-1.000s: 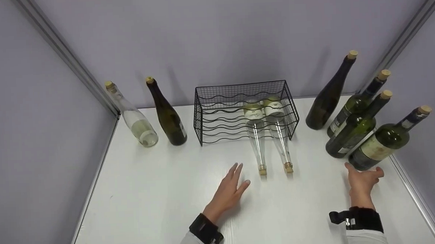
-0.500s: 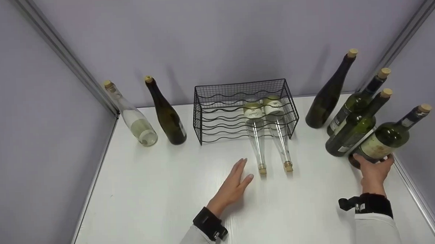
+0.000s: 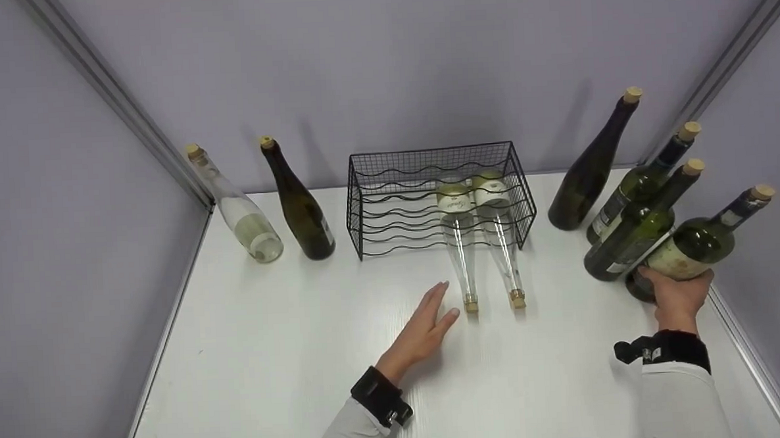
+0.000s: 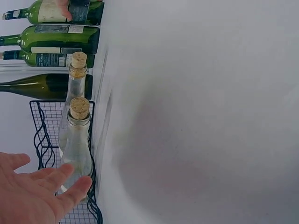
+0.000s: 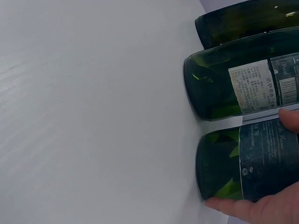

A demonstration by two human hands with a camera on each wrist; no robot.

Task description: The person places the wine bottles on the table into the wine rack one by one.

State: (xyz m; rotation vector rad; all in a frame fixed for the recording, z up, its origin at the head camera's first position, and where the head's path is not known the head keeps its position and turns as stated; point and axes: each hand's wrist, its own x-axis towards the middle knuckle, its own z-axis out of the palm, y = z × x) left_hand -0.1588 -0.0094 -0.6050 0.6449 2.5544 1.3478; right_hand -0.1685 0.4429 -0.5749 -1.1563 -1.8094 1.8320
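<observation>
At the far right of the table, my right hand grips the lower body of a green wine bottle with a cream label and a cork. The bottle stands upright. In the right wrist view the thumb lies on one side of its dark back label and a finger along the other. My left hand holds nothing; its fingers are spread near the corked neck of a clear bottle. That bottle and a second clear bottle lie in a black wire rack, corks toward me.
Close beside the gripped bottle stand two more green bottles and a tall dark bottle. Left of the rack stand a brown bottle and a clear corked bottle. Grey panels wall in the white table.
My right hand has moved forward and right from in front of the wine bottle and closed round its lower body. My left hand has drifted slightly forward and right.
</observation>
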